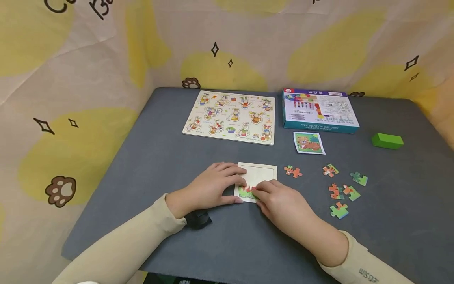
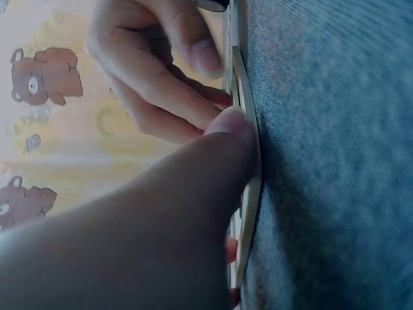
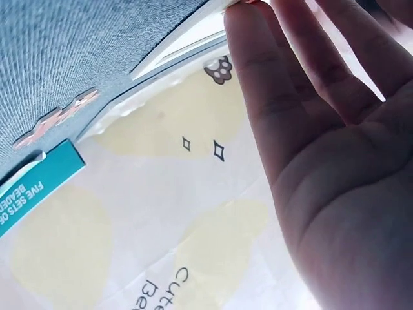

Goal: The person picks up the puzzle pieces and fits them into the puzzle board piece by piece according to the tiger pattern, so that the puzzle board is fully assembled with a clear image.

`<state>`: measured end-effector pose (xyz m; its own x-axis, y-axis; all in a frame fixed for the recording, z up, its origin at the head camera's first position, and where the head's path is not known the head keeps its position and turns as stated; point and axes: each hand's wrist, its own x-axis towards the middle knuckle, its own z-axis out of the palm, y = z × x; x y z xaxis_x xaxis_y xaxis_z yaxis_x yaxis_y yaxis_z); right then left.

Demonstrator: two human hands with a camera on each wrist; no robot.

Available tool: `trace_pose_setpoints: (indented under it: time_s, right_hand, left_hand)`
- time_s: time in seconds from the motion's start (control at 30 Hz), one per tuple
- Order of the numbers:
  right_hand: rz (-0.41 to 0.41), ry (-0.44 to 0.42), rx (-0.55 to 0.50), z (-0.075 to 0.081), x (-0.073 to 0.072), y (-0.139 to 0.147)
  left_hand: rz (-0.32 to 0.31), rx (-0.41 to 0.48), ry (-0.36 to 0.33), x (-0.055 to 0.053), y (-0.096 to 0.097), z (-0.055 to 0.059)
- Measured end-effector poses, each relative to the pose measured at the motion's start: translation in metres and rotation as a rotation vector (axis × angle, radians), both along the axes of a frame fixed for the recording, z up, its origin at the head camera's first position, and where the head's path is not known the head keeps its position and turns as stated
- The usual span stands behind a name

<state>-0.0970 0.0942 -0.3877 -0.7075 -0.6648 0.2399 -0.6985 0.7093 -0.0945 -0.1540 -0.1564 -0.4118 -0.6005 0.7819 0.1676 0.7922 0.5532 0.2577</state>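
Both hands on a little puzzle tray (image 1: 260,173), bottom strip partly filled.
So the tray sits on the grey table (image 1: 142,157), with some green-and-red pieces (image 1: 244,192) along its near edge. Left hand (image 1: 211,187) rests over the left side, fingers loosely stretched out, thumb at the near left corner. Right hand (image 1: 289,205) has its fingertips down on those pieces, but they're half hidden, so I honestly can't tell if it's pinching one or just pressing. Loose puzzle pieces (image 1: 339,211) lie to the right, with a tiger picture card (image 1: 308,142) behind the tray, near the box (image 1: 320,110). Green block (image 1: 387,141) is off on the far right.
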Motion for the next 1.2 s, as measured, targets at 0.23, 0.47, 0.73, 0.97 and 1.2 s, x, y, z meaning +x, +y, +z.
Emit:
trace_pose_setpoints:
  time_s: [0.23,0.47,0.73,0.97,1.2]
  right_hand:
    - [-0.006,0.009,-0.002,-0.004,0.001,-0.001]
    - [0.004,-0.013,0.032,-0.004,-0.002,0.000]
    - [0.036,-0.050,-0.017,-0.002,-0.005,0.004]
    - [0.057,-0.242,-0.174,0.000,-0.018,0.019]
    - [0.006,-0.282,-0.226,0.006,-0.026,0.028]
  left_hand:
    - [-0.004,0.046,-0.072,0.002,0.000,-0.003]
    - [0.049,0.091,-0.169,0.002,0.005,-0.006]
    - [0.079,0.142,-0.263,0.003,0.008,-0.007]
    - [0.028,0.112,-0.192,0.002,0.007,-0.007]
    - [-0.104,0.104,-0.066,0.003,0.006,-0.001]
